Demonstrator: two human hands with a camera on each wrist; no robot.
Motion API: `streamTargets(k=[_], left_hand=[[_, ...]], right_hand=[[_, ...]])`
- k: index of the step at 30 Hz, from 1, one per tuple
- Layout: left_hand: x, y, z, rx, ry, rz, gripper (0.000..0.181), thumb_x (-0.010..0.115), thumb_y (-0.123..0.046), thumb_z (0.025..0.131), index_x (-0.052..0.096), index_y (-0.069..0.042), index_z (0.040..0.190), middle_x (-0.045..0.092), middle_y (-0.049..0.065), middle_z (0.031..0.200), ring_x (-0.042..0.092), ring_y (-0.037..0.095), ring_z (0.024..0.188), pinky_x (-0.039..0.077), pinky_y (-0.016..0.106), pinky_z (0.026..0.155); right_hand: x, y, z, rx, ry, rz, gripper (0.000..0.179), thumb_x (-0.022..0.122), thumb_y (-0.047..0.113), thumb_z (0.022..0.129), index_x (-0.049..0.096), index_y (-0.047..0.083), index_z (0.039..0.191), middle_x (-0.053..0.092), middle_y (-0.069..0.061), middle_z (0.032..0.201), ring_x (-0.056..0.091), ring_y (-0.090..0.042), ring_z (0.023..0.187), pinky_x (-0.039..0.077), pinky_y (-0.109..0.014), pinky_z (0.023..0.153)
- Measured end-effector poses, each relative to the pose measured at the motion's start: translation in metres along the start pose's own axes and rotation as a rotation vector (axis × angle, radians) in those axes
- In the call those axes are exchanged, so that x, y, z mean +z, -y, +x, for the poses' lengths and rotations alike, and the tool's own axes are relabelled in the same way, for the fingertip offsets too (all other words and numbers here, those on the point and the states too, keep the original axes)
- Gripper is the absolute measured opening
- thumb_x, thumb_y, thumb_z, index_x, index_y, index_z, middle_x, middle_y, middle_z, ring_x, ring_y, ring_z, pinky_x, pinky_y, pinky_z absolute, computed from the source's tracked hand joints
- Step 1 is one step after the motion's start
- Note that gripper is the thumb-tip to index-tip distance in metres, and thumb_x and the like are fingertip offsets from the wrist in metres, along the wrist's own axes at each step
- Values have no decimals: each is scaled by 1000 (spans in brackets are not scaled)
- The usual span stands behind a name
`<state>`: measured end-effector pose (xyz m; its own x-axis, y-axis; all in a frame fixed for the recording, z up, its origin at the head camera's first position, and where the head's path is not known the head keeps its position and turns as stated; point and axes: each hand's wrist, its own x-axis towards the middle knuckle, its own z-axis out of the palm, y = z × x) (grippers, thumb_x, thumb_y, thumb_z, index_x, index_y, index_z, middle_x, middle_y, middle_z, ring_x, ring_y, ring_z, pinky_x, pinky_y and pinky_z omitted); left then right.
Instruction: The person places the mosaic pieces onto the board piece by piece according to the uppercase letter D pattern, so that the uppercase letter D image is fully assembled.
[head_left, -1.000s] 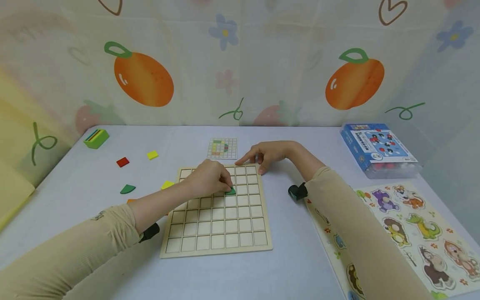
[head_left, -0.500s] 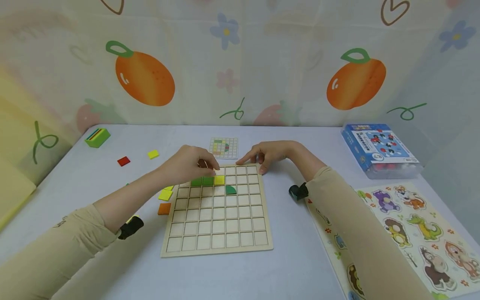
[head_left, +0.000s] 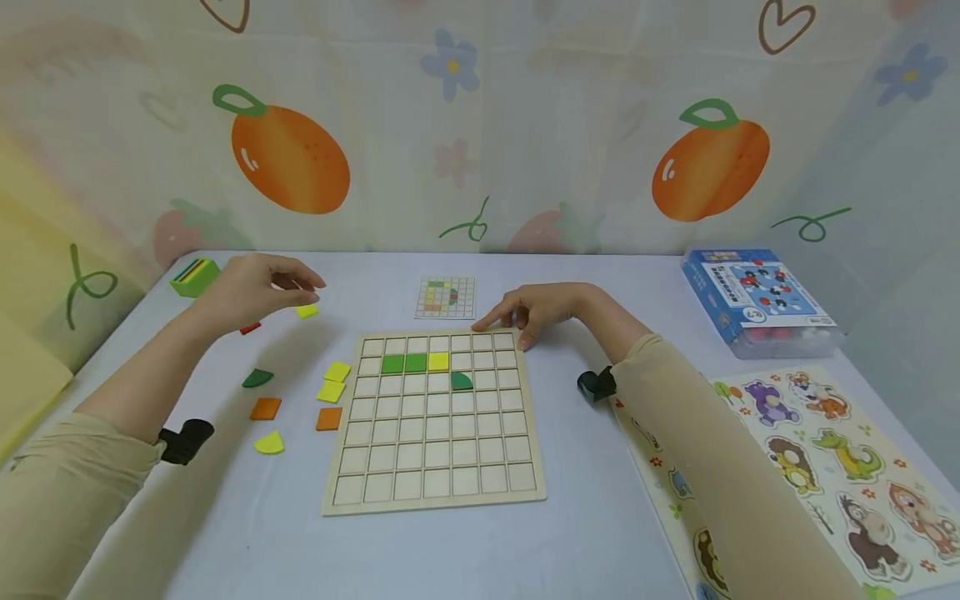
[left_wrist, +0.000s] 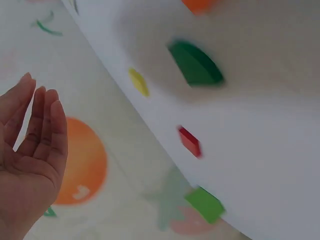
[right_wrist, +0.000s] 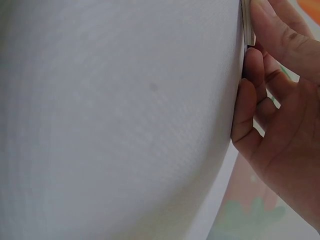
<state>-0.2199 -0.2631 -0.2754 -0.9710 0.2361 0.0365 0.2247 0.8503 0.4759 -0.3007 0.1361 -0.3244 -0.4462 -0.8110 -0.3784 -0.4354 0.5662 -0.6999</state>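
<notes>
My left hand [head_left: 258,292] hovers above the table's left side, fingers extended and nothing in its grasp. Below it lie a red tile [head_left: 251,328], a yellow tile [head_left: 307,311] and a dark green quarter-circle tile [head_left: 258,378]. At the far right corner of the wooden grid board [head_left: 435,505], my right hand [head_left: 542,307] holds the frame between thumb and index finger; its other fingers are curled on the cloth. Two green squares [head_left: 404,363], a yellow square [head_left: 438,361] and a green quarter-circle piece [head_left: 462,381] sit in the board's cells.
Left of the board are yellow squares [head_left: 331,392], orange squares [head_left: 328,418] and a yellow quarter-circle [head_left: 269,442]. A light green block [head_left: 193,278] stands far left. A pattern card [head_left: 446,298] lies behind the board. Rightward are a blue box [head_left: 765,300] and an animal puzzle board [head_left: 855,458].
My left hand has let go of the green quarter-circle piece in its cell and moved left, off the board, over the loose tiles. The right hand keeps its place at the corner.
</notes>
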Motion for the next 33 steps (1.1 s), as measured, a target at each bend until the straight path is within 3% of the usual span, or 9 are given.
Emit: streamTargets(k=[6, 9, 12, 15, 19, 27, 33], left_hand=[[-14, 53, -1, -44, 18, 6, 31, 67, -21, 94, 67, -3, 119, 70, 19, 112, 53, -14, 78, 47, 17, 68], [-17, 75, -4, -62, 49, 49, 30, 64, -16, 95, 66, 0, 121, 67, 24, 117, 66, 6, 89, 47, 18, 68], [-18, 93, -7, -85, 115, 66, 32, 58, -9, 95, 62, 3, 124, 60, 32, 123, 65, 37, 102, 48, 19, 68], [-16, 106, -10, -110, 173, 58, 35, 52, -2, 95, 58, 3, 129, 56, 36, 124, 62, 41, 102, 49, 19, 67], [-12, 115, -11, -122, 200, 52, 40, 50, 1, 93, 57, 1, 132, 57, 34, 122, 59, 32, 99, 48, 19, 68], [-7, 122, -10, -91, 192, 63, 37, 54, -2, 94, 60, -4, 131, 59, 32, 124, 57, 40, 107, 47, 22, 73], [-3, 124, -11, -89, 179, 98, 35, 57, -3, 92, 65, -6, 126, 64, 23, 112, 54, 34, 99, 44, 28, 72]], right_hand=[[-1, -1, 1, -2, 0, 0, 72, 81, 8, 76, 54, 16, 142, 53, -10, 119, 42, -17, 84, 35, -23, 73], [-1, -1, 1, 5, -2, -1, 72, 82, 8, 76, 54, 17, 141, 53, -10, 117, 42, -17, 83, 35, -23, 73], [0, 0, 0, 11, -5, -7, 72, 81, 7, 76, 54, 18, 141, 52, -9, 116, 42, -17, 83, 35, -23, 73], [0, 0, 0, 12, -7, -8, 71, 81, 7, 76, 55, 18, 141, 52, -9, 115, 41, -17, 83, 34, -23, 73], [0, -2, 0, 3, -6, -2, 71, 81, 7, 76, 54, 17, 141, 52, -9, 115, 41, -16, 84, 34, -23, 73], [0, -4, 2, 11, -5, -5, 72, 81, 6, 76, 54, 18, 141, 52, -9, 116, 41, -16, 84, 35, -23, 73], [0, -4, 2, 10, -4, 7, 72, 81, 5, 76, 54, 17, 141, 52, -11, 119, 41, -17, 83, 35, -23, 72]])
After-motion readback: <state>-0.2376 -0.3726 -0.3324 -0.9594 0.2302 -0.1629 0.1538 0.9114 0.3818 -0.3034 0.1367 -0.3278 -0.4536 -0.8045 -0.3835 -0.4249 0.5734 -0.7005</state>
